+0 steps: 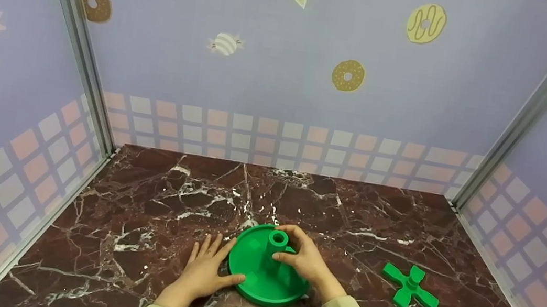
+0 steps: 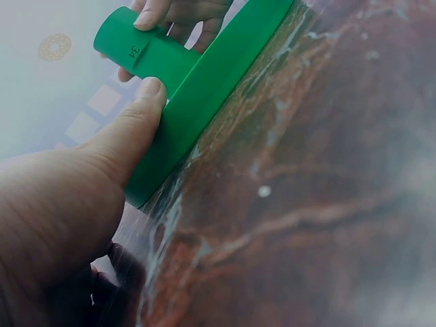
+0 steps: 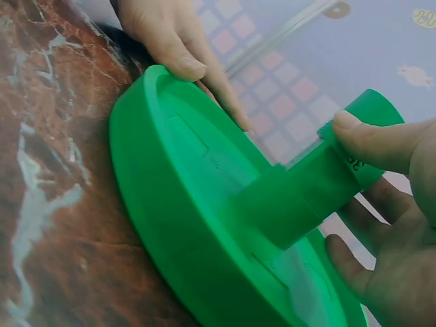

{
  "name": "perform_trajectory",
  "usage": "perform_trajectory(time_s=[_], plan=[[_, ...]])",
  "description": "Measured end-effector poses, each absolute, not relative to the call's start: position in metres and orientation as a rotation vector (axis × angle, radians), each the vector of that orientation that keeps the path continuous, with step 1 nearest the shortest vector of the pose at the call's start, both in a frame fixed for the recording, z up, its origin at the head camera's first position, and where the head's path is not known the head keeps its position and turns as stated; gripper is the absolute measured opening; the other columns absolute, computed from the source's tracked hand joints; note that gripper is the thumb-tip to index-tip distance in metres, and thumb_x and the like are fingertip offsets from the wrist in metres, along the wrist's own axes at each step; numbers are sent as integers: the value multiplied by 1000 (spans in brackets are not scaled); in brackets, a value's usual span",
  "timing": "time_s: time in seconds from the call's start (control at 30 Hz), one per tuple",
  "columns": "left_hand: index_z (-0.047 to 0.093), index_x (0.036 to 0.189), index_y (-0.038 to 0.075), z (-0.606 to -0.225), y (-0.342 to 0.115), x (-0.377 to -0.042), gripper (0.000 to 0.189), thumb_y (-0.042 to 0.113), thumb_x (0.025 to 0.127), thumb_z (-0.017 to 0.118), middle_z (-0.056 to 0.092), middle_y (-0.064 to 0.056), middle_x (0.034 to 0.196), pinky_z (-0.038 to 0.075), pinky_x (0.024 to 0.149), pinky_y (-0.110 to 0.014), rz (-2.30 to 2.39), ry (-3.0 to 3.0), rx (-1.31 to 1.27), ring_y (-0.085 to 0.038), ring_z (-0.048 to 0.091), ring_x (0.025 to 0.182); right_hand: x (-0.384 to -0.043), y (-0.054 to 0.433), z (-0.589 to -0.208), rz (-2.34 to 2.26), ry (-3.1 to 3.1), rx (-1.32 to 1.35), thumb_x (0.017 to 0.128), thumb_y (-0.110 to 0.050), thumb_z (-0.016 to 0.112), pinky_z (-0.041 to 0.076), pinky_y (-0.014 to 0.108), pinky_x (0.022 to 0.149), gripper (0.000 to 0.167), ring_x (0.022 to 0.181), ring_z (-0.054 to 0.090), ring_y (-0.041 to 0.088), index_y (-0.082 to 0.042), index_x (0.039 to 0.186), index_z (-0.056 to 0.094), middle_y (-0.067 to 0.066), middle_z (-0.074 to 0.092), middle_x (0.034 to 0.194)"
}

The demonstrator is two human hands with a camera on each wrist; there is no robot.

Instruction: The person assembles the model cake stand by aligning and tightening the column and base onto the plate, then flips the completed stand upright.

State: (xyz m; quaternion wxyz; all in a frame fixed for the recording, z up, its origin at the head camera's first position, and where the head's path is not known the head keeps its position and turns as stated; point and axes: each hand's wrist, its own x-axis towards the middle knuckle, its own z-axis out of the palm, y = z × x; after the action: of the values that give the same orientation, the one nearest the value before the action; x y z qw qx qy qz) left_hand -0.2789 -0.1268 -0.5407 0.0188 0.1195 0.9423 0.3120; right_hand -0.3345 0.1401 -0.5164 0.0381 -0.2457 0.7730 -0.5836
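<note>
A round green tray (image 1: 253, 250) with a raised rim lies on the table, and a hollow green tube (image 1: 273, 247) stands upright at its middle. My right hand (image 1: 307, 258) grips the tube near its top, thumb on the near side and fingers behind. In the left wrist view the tube (image 2: 119, 41) shows dark figures and a step partway along it. Beside the tray's left edge my left hand (image 1: 206, 266) rests with fingers spread and straight on the table, its thumb touching the rim. The fingers behind the tube are partly hidden.
To the right on the dark red marbled table (image 1: 140, 199) lies a green cross-shaped piece (image 1: 412, 287) with a raised hub. Patterned wall panels (image 1: 282, 86) with metal corner posts (image 1: 74, 42) enclose the table at the back and both sides.
</note>
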Motion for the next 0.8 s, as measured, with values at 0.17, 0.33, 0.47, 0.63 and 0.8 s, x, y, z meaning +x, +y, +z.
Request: perform_trajectory(time_s=[0.17,0.33,0.47,0.63,0.8], plan=[[34,162,17,-542,-127,-279,97,66,87,70,20,-27,169,1,126,-72,967,2923,374,-53,7,158,-332,134,-520,-1851,2423,-696,83,-4,84,49,44,106,53,119,64,29,-3,129,58,18,68,125],[34,163,17,-542,-127,-279,97,66,87,70,20,-27,169,1,126,-72,969,2926,377,-53,7,157,-328,128,-522,-1927,2463,-638,80,-2,87,51,40,99,53,110,65,26,-4,123,56,18,68,120],[34,163,17,-543,-127,-279,97,66,87,70,20,-27,169,1,126,-72,963,2928,376,-53,7,158,-325,124,-524,-1951,2507,-617,78,-2,88,51,39,95,55,106,65,27,-6,121,54,18,67,117],[34,162,16,-542,-127,-279,97,65,87,71,21,-28,169,1,126,-72,959,2934,374,-53,8,157,-324,121,-526,-1935,2562,-624,79,-6,89,51,41,95,57,106,64,28,-8,121,51,18,65,116],[34,163,17,-541,-127,-279,97,65,87,71,20,-27,169,0,127,-71,971,2924,361,-53,7,158,-326,127,-527,-1903,2498,-673,79,-7,89,50,41,99,65,114,62,26,-4,132,51,18,65,124]])
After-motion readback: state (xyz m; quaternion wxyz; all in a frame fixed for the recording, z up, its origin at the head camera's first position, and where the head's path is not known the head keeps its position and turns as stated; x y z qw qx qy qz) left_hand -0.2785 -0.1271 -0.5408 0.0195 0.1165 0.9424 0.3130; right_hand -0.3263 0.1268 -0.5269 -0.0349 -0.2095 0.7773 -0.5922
